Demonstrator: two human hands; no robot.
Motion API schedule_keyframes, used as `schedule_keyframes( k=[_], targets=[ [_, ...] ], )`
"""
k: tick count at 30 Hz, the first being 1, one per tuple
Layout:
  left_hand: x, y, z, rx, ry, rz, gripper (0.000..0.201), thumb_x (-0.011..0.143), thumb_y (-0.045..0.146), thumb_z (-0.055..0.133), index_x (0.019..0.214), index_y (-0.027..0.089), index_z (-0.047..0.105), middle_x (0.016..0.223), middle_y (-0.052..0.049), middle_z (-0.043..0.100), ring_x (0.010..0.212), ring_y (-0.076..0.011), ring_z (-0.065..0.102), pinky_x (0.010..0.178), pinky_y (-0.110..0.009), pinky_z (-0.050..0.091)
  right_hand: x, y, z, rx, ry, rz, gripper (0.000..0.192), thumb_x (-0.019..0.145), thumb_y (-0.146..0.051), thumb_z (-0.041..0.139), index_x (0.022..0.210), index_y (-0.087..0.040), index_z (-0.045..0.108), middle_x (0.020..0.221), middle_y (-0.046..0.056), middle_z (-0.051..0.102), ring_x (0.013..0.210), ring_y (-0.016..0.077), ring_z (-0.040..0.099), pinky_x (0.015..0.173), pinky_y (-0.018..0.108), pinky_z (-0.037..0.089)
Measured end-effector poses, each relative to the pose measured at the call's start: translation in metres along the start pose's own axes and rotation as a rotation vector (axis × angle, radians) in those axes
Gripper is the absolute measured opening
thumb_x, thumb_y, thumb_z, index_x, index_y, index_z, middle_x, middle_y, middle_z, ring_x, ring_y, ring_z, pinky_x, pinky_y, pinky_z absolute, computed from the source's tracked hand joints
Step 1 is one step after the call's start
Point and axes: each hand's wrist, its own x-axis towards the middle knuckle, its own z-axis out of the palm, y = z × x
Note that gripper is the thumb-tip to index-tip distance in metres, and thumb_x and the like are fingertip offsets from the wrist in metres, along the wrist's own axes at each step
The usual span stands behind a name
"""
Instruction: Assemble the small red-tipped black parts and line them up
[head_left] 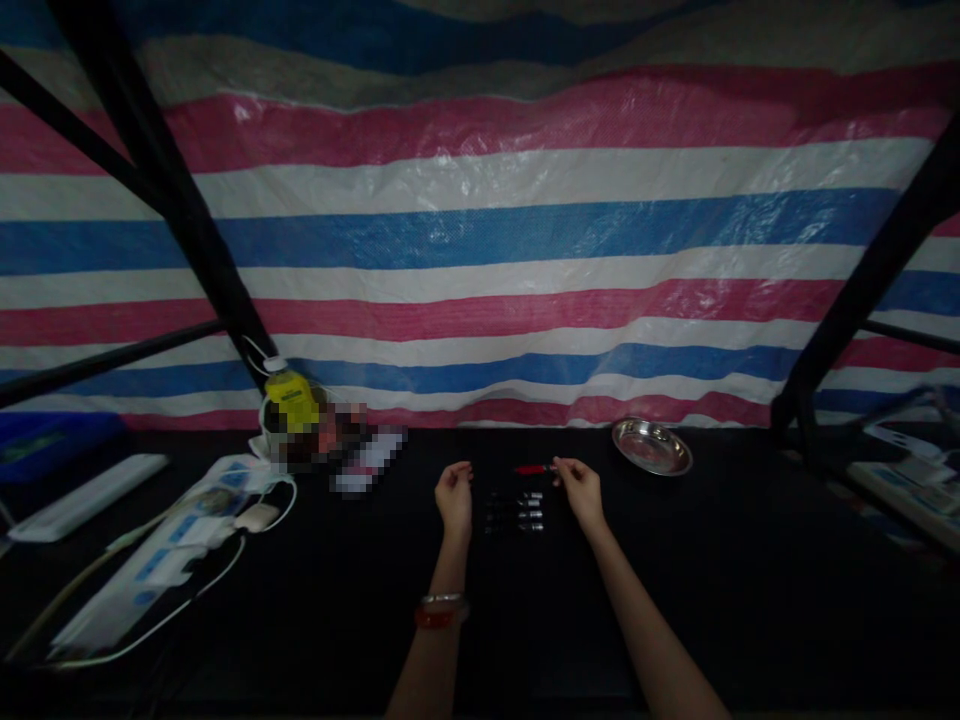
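Head view: right hand (581, 490) pinching the tip end of a small red tool (534, 469), maybe a pen or mini screwdriver, lying near the far edge of the black tabletop (750, 600), just beyond rows of little metal-tipped bits (525, 510). Left hand (454, 495) loosely curled, holding nothing visible, just left of those bits. Best kept a light fingertip pinch, lifted straight up, well clear of the steel dish (651, 446) off right.
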Motion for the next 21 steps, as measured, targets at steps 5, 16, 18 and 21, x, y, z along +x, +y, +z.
schedule_keyframes(
  k=[5,16,18,21],
  targets=[
    [-0.008,0.007,0.006,0.036,-0.052,0.064,0.017,0.063,0.029,0.064,0.074,0.016,0.064,0.063,0.000,0.060,0.059,-0.0125,0.056,0.059,-0.024,0.043,0.006,-0.001,-0.001,0.538,0.023,0.335,0.020,0.066,-0.030,0.074,0.067,-0.018,0.059,0.055,-0.002,0.058,0.046,0.0085,0.052,0.045,0.021,0.044],
    [-0.032,0.020,0.016,0.290,-0.256,0.354,0.026,0.074,0.037,0.061,0.094,0.020,0.064,0.085,-0.005,0.063,0.068,-0.0139,0.057,0.054,-0.022,0.040,0.001,-0.010,0.005,0.734,-0.131,0.473,0.011,0.078,-0.017,0.060,0.068,-0.017,0.058,0.056,-0.004,0.057,0.040,0.0013,0.041,0.039,0.011,0.039],
    [-0.039,0.024,0.017,0.315,-0.305,0.393,0.027,0.072,0.037,0.064,0.094,0.022,0.065,0.085,-0.004,0.063,0.070,-0.0144,0.056,0.057,-0.023,0.041,0.001,-0.009,0.007,0.707,-0.123,0.479,0.006,0.075,-0.016,0.065,0.070,-0.016,0.061,0.058,-0.002,0.060,0.041,0.0010,0.044,0.040,0.010,0.039],
    [-0.045,0.028,0.020,0.313,-0.378,0.379,0.031,0.067,0.038,0.069,0.095,0.023,0.066,0.081,-0.003,0.065,0.069,-0.0147,0.056,0.062,-0.025,0.041,-0.001,-0.007,0.009,0.667,-0.117,0.476,0.009,0.066,-0.014,0.072,0.069,-0.013,0.064,0.060,0.001,0.064,0.044,0.0020,0.049,0.041,0.010,0.040]
  ],
)
